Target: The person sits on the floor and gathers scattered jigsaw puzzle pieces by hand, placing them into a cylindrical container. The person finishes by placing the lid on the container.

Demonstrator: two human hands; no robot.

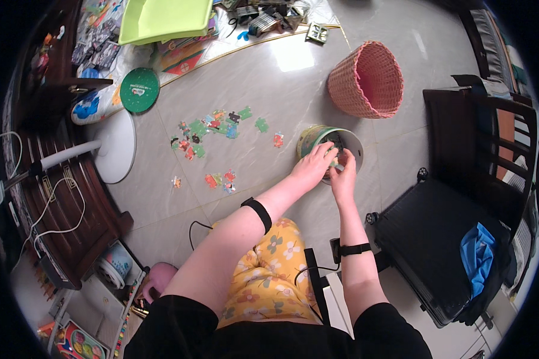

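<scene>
Both my hands reach into a round tin (308,142) that stands on the grey floor in front of me. My left hand (315,165) lies over its near left rim, fingers curled inward. Beside it, my right hand (344,175) bends its fingers down into the opening, the thumb towards the left hand. A small pale green and yellow bit shows between the fingertips, too small to name, and the fingers hide much of the inside. To the left, a loose heap of jigsaw puzzle pieces (214,124) is spread out, with a single red piece (278,139) near the tin.
A pink woven basket (342,81) stands beyond the tin. At the left are a green round lid (139,90) and a white round stand base (117,152). A light green tray (164,21) sits farther off. On the right lies a black suitcase (428,239) with blue cloth.
</scene>
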